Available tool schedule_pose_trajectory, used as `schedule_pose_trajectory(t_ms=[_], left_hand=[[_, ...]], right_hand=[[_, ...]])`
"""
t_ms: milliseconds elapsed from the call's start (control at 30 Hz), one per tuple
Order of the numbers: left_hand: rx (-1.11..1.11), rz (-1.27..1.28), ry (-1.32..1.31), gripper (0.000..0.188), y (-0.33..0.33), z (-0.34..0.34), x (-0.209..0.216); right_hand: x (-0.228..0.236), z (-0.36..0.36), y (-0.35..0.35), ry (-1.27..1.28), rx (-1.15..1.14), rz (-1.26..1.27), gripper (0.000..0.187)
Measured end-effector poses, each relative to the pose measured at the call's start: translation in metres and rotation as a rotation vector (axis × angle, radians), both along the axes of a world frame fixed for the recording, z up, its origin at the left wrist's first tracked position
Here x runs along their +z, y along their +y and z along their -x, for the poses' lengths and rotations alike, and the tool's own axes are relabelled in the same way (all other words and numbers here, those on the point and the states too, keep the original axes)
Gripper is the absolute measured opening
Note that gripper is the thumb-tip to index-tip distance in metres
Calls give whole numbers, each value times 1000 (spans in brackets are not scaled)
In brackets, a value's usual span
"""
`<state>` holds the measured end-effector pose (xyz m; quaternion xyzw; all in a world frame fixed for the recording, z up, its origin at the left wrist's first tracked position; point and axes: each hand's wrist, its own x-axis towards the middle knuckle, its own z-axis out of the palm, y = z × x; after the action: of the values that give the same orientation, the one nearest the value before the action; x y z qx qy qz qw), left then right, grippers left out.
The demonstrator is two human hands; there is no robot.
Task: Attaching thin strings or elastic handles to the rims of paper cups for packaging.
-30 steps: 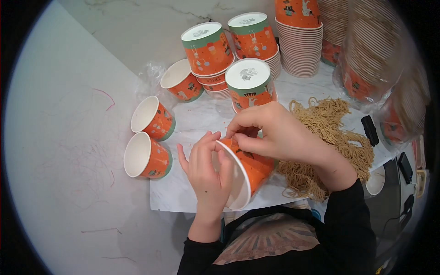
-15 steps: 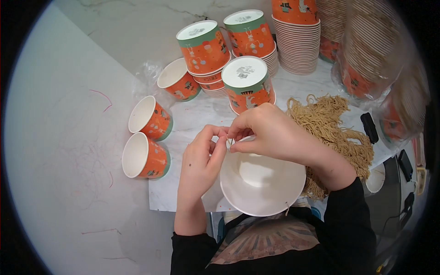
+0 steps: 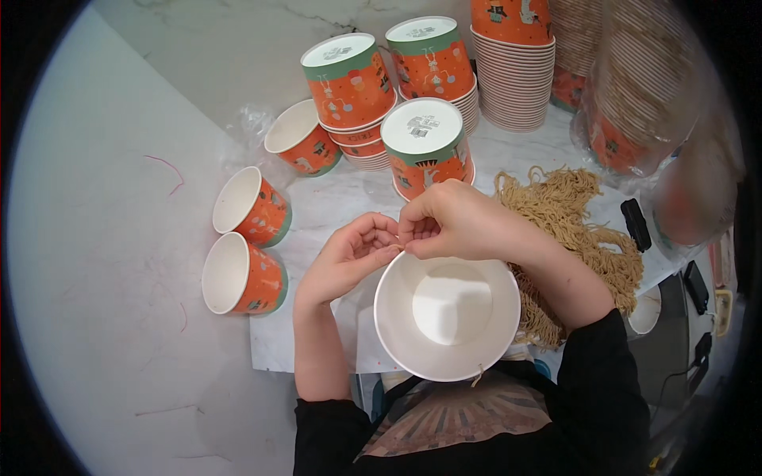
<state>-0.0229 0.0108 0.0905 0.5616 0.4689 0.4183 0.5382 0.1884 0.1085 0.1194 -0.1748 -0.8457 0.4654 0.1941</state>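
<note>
A paper bucket (image 3: 502, 337) sits in front of me with its white inside facing up. A short tan string (image 3: 477, 376) hangs from its near rim. My left hand (image 3: 353, 258) is at the bucket's far left rim, thumb and fingertips closed. My right hand (image 3: 456, 222) meets it there in a pinch, palm down. Between the fingertips a tiny bit of string shows, mostly hidden by the fingers. Right of my right forearm lies a loose heap of tan string (image 3: 571, 214).
Upside-down orange buckets (image 3: 349, 91) stand at the back, with tall stacks (image 3: 517, 79) to their right, some in clear plastic (image 3: 635, 87). Several buckets (image 3: 244, 274) lie tipped at the left. A black object (image 3: 635, 224) lies beyond the string heap. Thin red threads (image 3: 171, 170) mark the left surface.
The bucket has turned more upright, and its mouth shows more fully. My fingertips have come closer together at its rim, covering the gap and the thin strand seen before.
</note>
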Motion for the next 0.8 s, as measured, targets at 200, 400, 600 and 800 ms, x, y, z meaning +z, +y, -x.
schedule_pose_trajectory(t_ms=[200,400,600,800], left_hand=[[-159,34,372,15,0,26,2],[88,63,-77,14,-9,15,-9],[87,121,-187,16,-17,10,-5],[227,37,-154,14,-21,-4,-9]], right_hand=[[-4,5,3,-98,1,-80,10],[-9,10,3,-64,13,-22,10],[-14,17,9,-61,41,181,9],[-10,15,12,-106,-12,145,7]])
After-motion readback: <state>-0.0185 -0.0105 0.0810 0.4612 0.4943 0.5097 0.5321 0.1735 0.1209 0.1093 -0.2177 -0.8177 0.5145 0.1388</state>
